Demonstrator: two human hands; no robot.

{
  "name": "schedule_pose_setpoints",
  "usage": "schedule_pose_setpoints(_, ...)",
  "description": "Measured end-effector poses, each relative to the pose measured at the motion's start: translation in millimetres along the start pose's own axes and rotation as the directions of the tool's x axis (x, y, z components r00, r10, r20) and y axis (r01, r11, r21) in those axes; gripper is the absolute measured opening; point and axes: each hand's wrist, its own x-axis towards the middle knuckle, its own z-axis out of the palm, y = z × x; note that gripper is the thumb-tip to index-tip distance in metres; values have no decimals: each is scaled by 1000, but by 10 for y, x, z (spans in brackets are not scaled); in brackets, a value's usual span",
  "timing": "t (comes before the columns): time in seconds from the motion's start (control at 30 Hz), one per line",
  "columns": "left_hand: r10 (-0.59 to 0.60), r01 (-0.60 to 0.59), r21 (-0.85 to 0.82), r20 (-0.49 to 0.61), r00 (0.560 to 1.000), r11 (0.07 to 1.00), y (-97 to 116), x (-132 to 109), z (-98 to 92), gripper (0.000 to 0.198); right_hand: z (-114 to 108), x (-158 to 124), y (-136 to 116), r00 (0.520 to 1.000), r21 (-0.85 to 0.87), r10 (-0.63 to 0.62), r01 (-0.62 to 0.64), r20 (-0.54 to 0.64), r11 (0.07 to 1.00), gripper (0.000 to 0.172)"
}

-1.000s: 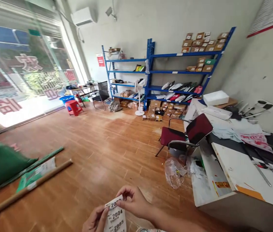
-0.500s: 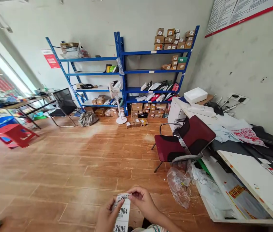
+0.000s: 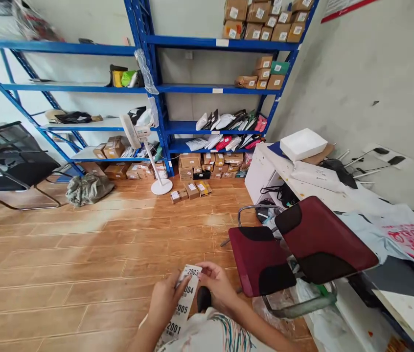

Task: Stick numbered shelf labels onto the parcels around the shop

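Observation:
A white strip of number labels [image 3: 182, 309] hangs between my hands, printed 2003 at its top and 2005 and 2001 lower down. My left hand [image 3: 165, 299] pinches the strip along its left side, thumb lying across the front and partly over a number. At the upper right corner, beside the 2003, my right hand [image 3: 218, 285] grips the edge with thumb and fingertips. The strip's lower end reaches down close to my light, patterned clothing [image 3: 225, 335].
Blue shelving [image 3: 207, 89] with boxes and bagged parcels stands ahead. Several small cartons [image 3: 191, 190] lie on the floor by a white fan [image 3: 161, 186]. A maroon chair [image 3: 258, 259] and a cluttered white table [image 3: 284, 166] are at right; a grey sack [image 3: 88, 189] lies left.
My view has moved nearer to the shelves and the maroon chair. Both hands keep hold of the label strip, and more of its length shows, down to 2001.

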Motion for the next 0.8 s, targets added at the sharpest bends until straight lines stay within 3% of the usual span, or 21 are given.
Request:
schedule_pose_setpoints(0.13,-47,52,36,-120,992,998,-319,1207,-184,38,113,1411,-375,997,52,73,-74,26,996,49)
schedule_pose_setpoints(0.27,-103,108,38,-126,987,993,-734,2512,-257,40,102,2852,-439,979,92,203,-200,-26,976,48)
schedule_pose_setpoints(0.37,-108,111,43,-79,991,993,-1122,3786,-210,41,-62,4154,-354,970,74,234,-229,-67,971,45)
schedule_pose_setpoints(0.43,-117,116,42,4,993,992,-1402,4831,-123,40,-268,5166,-229,958,101,261,-250,-116,963,47)
schedule_pose_setpoints(0.53,-113,104,53,220,969,993,-1794,6613,104,34,-716,6795,48,914,159,305,-271,-267,949,51)
schedule_pose_setpoints(0.67,-55,-27,168,465,883,985,-2257,8906,626,34,-1463,8781,503,833,170,349,-305,-430,937,52)
schedule_pose_setpoints(0.73,-48,-68,194,539,841,979,-2527,9795,1008,32,-1898,9606,785,813,73,325,-333,-482,940,51)
schedule_pose_setpoints(0.8,-47,-92,198,599,799,976,-2851,10446,1461,29,-2411,10319,1139,795,-47,275,-355,-541,934,49)
